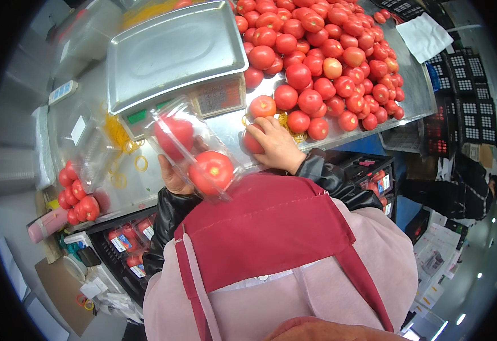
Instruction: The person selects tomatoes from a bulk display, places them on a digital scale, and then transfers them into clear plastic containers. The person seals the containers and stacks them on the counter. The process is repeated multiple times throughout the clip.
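Head view: we see the left hand (176, 175) at the side of a clear plastic box (191, 154), just in front of the scale (174, 62). Two big red tomatoes sit in the box, an upper tomato (173, 138) and a lower tomato (211, 171). The box is tilted and held up above the metal table (153, 187). We think the box is thin, light and bendy (a hard squeeze could dent it), while the tomatoes make it heavier. Their skin looks smooth and shiny, so they may slip, and they could bruise. We would hold the box low on its sides, and cup each tomato around its fat middle.

Now the grip. The left hand is bent around the box, thumb on the near side, with some fingers showing through the plastic, so its gap is about as wide as the box. The right hand (278, 148) lies over a loose tomato (252, 143) on the table, beside the big tomato pile (328, 74). Its fingers are curved and a little spread (the thumb is hard to see), and we cannot tell if they squeeze or only rest there.
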The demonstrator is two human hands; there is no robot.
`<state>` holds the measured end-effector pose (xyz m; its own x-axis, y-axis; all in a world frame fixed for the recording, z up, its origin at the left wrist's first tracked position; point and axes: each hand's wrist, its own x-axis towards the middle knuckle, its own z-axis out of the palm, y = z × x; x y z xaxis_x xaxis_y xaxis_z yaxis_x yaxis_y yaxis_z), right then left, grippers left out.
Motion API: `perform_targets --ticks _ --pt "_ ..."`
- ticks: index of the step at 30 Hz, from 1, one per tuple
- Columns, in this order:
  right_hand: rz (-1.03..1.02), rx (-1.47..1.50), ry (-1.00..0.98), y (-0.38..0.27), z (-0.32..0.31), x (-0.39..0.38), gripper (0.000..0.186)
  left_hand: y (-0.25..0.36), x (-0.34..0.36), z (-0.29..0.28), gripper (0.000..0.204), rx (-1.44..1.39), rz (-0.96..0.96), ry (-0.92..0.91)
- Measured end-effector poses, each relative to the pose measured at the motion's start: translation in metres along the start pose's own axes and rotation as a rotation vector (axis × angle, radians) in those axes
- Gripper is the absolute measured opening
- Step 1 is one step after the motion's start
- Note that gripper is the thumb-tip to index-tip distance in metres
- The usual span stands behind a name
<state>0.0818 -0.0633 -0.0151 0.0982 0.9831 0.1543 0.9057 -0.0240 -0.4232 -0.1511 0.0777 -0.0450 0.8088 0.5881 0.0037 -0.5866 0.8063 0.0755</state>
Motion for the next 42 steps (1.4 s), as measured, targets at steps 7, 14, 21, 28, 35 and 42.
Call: perform_targets --ticks 7,14,21,28,35,42 --pt "0.038 0.108 0.395 0.036 -0.07 0.028 0.068 0.006 0.001 -0.007 0.088 0.306 -0.126 -0.053" --pt "-0.051 -0.087 0.118 0.052 -0.046 0.02 0.02 0.005 -0.009 -0.012 0.1 0.327 -0.137 0.061" --pt "-0.014 -0.121 0.019 0.046 0.027 0.001 0.011 0.012 -0.011 -0.014 0.08 0.273 -0.159 -0.028" --pt "0.009 -0.118 0.035 0.038 0.014 0.004 0.012 0.009 -0.008 -0.01 0.097 0.315 -0.127 0.05" --pt "0.062 0.006 0.074 0.044 0.021 -0.004 0.011 0.01 -0.005 -0.001 0.068 0.26 -0.15 -0.034" --pt "0.121 0.473 0.105 -0.009 -0.008 0.026 0.012 0.005 0.01 0.006 0.068 0.285 -0.164 -0.014"
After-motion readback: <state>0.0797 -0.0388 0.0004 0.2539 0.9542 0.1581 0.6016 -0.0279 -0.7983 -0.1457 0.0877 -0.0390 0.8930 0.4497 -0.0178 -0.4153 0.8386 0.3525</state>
